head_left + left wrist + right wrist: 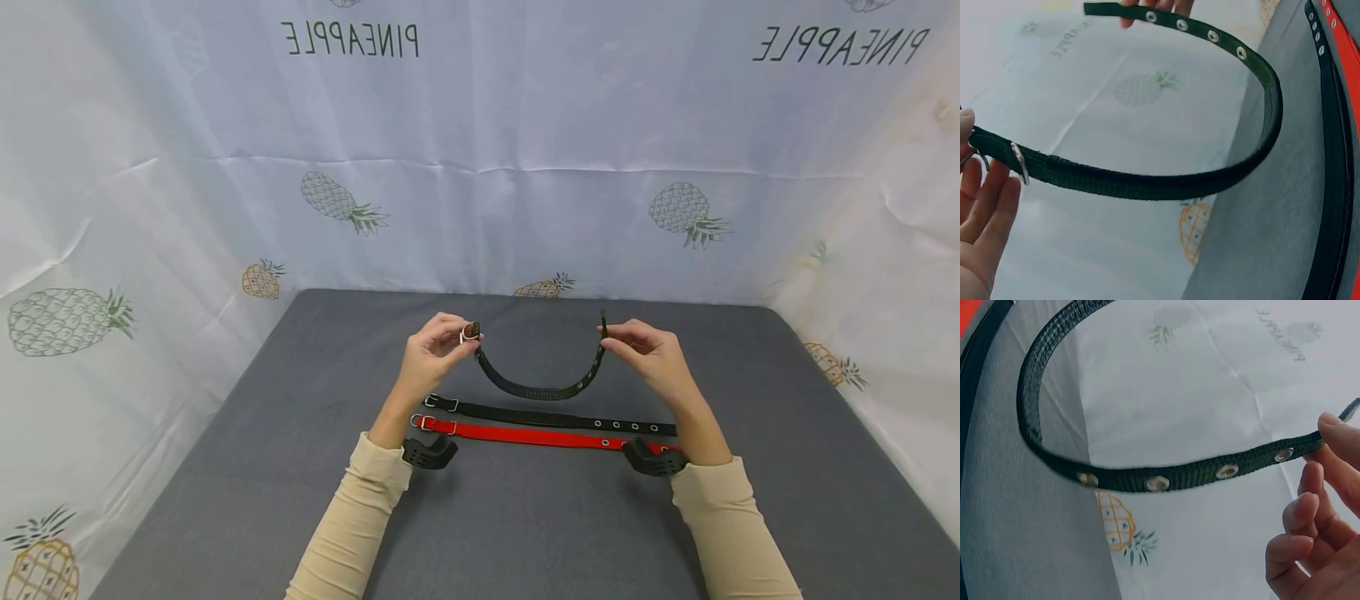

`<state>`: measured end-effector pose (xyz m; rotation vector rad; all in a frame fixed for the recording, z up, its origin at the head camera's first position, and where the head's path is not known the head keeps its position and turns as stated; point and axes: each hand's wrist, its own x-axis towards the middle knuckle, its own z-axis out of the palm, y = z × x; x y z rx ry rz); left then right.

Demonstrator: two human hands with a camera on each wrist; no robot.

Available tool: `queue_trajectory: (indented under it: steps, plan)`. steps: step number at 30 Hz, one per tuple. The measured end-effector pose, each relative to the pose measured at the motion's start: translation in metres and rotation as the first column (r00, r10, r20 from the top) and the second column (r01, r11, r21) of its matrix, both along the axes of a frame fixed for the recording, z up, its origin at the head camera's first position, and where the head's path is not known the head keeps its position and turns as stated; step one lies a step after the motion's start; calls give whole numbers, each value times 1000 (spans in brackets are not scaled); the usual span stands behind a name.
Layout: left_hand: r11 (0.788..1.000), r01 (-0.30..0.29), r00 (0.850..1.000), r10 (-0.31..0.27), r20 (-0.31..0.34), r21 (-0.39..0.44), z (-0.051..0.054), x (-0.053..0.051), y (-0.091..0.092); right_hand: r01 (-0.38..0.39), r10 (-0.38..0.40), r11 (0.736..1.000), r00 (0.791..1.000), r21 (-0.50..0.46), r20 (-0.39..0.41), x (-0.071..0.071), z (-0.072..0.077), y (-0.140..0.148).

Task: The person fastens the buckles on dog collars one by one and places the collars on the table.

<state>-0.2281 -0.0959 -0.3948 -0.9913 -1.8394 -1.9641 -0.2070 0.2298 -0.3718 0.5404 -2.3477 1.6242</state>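
The left hand [429, 352] pinches the buckle end [999, 148] of a dark green collar [534, 392] and the right hand [656, 360] pinches its holed end [1300, 446], so that it sags in a curve between them above the grey table [525, 521], where a black collar [517, 415] and a red collar [517, 435] lie side by side.

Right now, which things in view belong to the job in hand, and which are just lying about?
In the job:
dark green strap
left hand, pinching its metal-ringed end
right hand, pinching its eyeleted end

Lying about, apparently:
black strap
red strap
both on the grey table
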Motion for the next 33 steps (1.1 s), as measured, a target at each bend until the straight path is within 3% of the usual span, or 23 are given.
queue_trajectory:
  steps: [10, 14, 18, 24, 33]
  plan:
    - [997, 31, 998, -34, 48, 68, -2, 3, 13, -34, 33, 999, 998, -28, -52, 0, -3, -21]
    - [998, 38, 997, -43, 71, 58, -2, 5, 17, -56, 54, 998, 998, -39, -34, 1, -5, -29]
    - [997, 64, 995, -68, 76, 49, -2, 6, 22, -133, 134, 989, 991, -70, 17, 1, -4, -36]
    - [997, 77, 993, -76, 85, -4, -4, 9, 27, -234, 241, 966, 969, -113, 49, 4, -3, -46]
    - [991, 30, 995, -17, 96, -130, -5, 13, 30, -190, 188, 982, 981, 24, 54, 10, 0, -54]
